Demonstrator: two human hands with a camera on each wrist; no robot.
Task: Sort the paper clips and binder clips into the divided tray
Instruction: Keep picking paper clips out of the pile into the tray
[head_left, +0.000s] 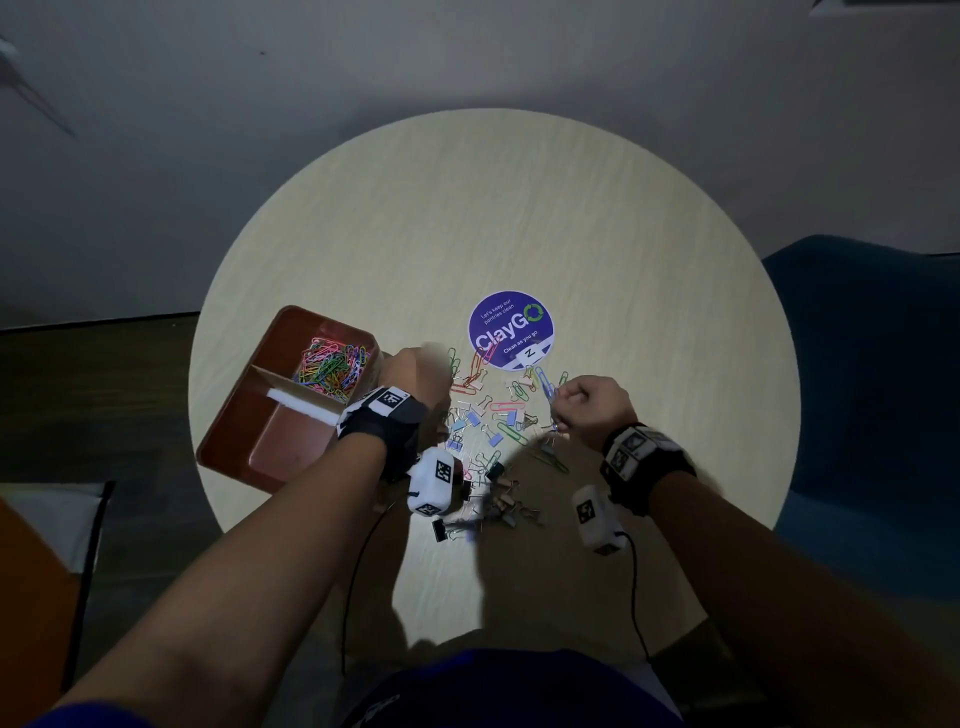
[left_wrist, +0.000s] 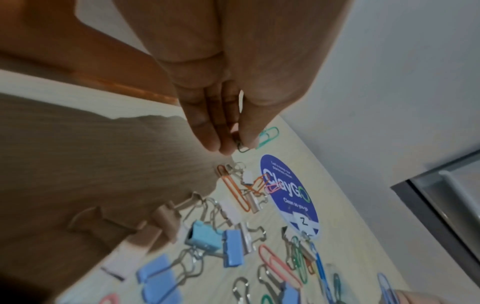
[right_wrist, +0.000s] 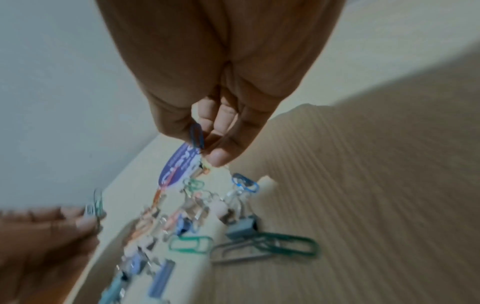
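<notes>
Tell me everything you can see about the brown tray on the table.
The tray is reddish-brown, rectangular with rounded corners and raised walls, and looks like glossy plastic or leather. It sits flat near the left edge of the round table, turned at an angle. Light dividers split it into compartments. The far compartment holds a heap of coloured paper clips; the near compartments look bare. The left hand is above its right side; whether it touches the tray cannot be told.

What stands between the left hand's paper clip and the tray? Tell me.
Nothing visible. The left hand pinches a green paper clip right beside the tray, whose far compartment of paper clips lies open.
</notes>
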